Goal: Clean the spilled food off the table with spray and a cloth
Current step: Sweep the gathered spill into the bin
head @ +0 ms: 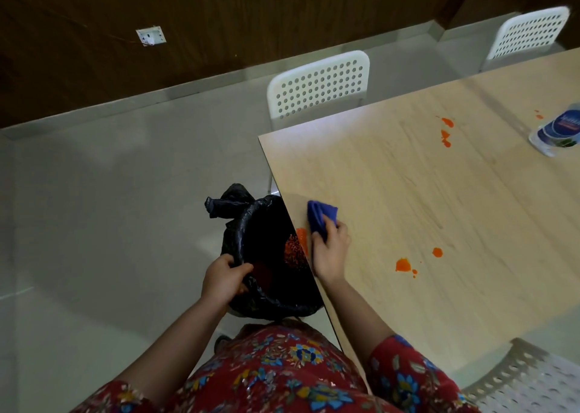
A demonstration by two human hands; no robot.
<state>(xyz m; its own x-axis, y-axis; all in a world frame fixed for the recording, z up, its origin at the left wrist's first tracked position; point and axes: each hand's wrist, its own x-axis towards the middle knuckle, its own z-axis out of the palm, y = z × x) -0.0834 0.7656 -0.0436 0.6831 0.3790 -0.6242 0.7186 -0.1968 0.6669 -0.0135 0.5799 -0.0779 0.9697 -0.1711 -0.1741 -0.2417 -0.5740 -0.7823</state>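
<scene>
right hand gripping blue cloth sits left of orange spills; left hand clutches bin bag below table edge.

You have 1 view only, from the camera on your head, looking forward and steeply down. It sits close above your forearms and faces the near corner of the table, which runs off to the right, with floor to the left and a dark wall across the top.
</scene>
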